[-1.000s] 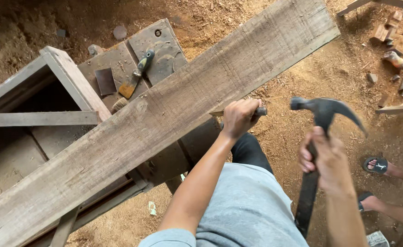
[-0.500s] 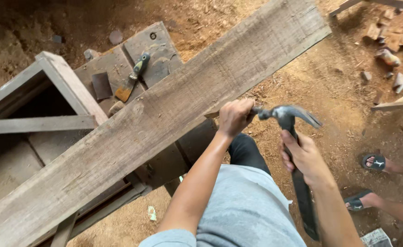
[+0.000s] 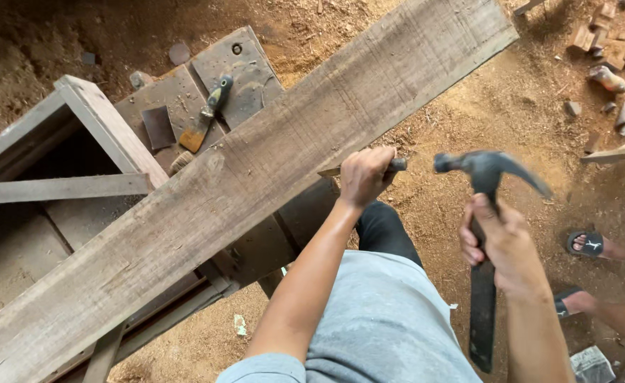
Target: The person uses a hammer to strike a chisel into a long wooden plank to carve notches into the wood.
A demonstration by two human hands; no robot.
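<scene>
Two hands share this: my left hand (image 3: 364,176), fingers wrapped tight round the dark steel chisel (image 3: 397,164) against the near edge of the long rough wooden plank (image 3: 270,170), must stay steady while my right hand (image 3: 505,245), fingers clenched on the black-handled claw hammer (image 3: 484,213), strikes squarely, I judge.

Wooden bench (image 3: 255,78), long plank (image 3: 270,170), scraper (image 3: 206,117)
</scene>
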